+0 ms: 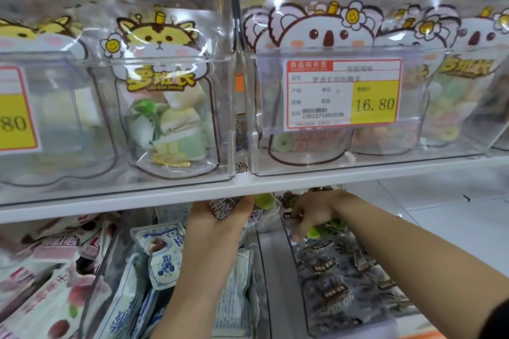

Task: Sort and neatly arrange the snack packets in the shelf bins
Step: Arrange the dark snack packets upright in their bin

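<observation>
Left hand [217,221] grips small dark-brown printed packet [223,208], top hidden by white shelf edge [137,198]. Right hand [316,212] dips into clear plastic bin [296,270], fingertips blurred; can't tell its grip.

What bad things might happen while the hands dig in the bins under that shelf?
The left hand holds a small dark packet just under the white shelf edge, so lifting may bump the knuckles. If that packet slips, it may land among the blue-and-white bags below and mix the sorts. The right hand reaches among the loose dark packets, which may spill about.
</observation>
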Action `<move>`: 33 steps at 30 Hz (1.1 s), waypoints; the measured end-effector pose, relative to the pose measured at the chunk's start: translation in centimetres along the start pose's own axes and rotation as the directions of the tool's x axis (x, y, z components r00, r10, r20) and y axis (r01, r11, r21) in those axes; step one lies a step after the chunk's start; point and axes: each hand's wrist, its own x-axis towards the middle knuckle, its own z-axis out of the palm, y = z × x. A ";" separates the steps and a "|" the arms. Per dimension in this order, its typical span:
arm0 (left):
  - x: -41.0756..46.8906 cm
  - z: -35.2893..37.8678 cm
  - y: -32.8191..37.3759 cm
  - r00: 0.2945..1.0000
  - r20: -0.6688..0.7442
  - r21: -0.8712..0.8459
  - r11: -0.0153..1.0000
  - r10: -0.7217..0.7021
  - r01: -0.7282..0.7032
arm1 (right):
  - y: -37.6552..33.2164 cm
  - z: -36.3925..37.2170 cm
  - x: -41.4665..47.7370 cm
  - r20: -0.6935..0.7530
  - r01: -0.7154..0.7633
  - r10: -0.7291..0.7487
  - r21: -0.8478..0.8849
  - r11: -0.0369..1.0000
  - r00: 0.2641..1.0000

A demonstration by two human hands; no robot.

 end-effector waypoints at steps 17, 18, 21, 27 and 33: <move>0.0 0.0 0.0 1.000 0.015 0.013 1.000 0.014 -0.014 | 0.2 0.7 -1.3 -0.550 0.009 0.042 0.090 0.996 0.834; -0.1 0.0 0.1 1.000 0.017 0.013 1.000 0.015 -0.015 | 0.0 0.7 -1.2 -0.573 0.004 0.055 0.101 0.995 0.818; -0.1 0.0 0.1 1.000 0.023 0.004 1.000 0.018 -0.018 | -0.7 0.7 -1.4 -0.598 0.033 0.021 0.079 0.996 0.801; 0.1 0.1 -0.1 1.000 0.013 0.017 1.000 0.013 -0.014 | -0.4 0.7 -2.2 -0.518 0.168 -0.083 0.120 0.978 0.852; 0.1 0.1 -0.3 1.000 0.014 0.007 1.000 0.014 -0.014 | 0.2 1.4 -1.0 -0.022 0.142 -0.142 -0.016 0.990 0.990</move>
